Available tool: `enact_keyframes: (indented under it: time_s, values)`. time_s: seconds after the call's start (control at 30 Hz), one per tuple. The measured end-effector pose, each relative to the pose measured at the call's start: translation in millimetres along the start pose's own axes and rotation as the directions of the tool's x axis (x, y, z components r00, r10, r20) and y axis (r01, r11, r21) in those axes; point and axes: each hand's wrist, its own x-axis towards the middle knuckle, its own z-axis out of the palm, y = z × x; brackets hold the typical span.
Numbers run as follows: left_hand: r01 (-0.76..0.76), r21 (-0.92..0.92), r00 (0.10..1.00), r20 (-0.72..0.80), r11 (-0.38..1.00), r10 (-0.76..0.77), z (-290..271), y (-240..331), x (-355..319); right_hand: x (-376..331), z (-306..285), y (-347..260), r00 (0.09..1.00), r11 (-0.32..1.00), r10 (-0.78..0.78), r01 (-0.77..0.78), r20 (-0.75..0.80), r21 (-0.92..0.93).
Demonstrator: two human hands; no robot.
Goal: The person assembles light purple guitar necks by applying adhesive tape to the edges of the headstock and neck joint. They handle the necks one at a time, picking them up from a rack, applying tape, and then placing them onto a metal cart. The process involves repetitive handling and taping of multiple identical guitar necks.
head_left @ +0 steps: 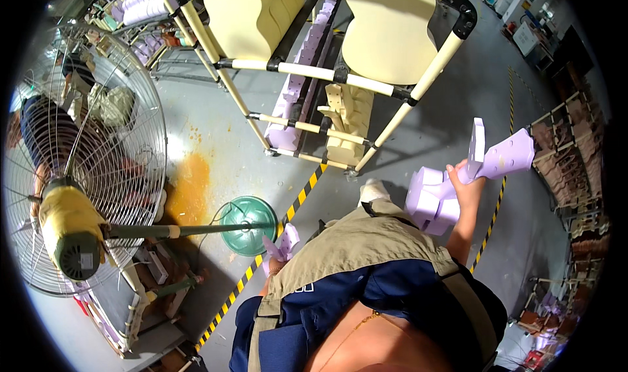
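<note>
My right hand point(467, 187) is closed round the narrow middle of a lilac part point(511, 155), held out beside my right hip. The part has a flared end with small holes and an upright flat plate; its bulkier, stepped end hangs by my thigh. Low at my left side, my left hand point(276, 266) is closed on another lilac part point(288, 240), of which only the top shows. My apron hides the rest of it.
A cream tube rack point(307, 71) with black joints stands ahead, carrying cream curved panels point(389, 35) and lilac parts point(288, 117). A large caged fan point(72, 254) on a green round base point(252, 225) is at left. Striped tape point(304, 192) crosses the floor. Another person point(42, 133) is behind the fan.
</note>
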Motion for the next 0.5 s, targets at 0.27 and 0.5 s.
enact_keyframes:
  time_s: [0.27,0.5]
  values:
    - [-0.059,0.082,0.998,0.015,0.995,0.058,-16,18,27,42,-1,50,0.991,0.977,-0.132,0.129,-0.007,-0.169]
    - [-0.111,0.099,0.993,0.046,0.989,0.107,-41,46,36,16,-6,30,0.992,1.0,0.02,-0.018,-0.122,0.014]
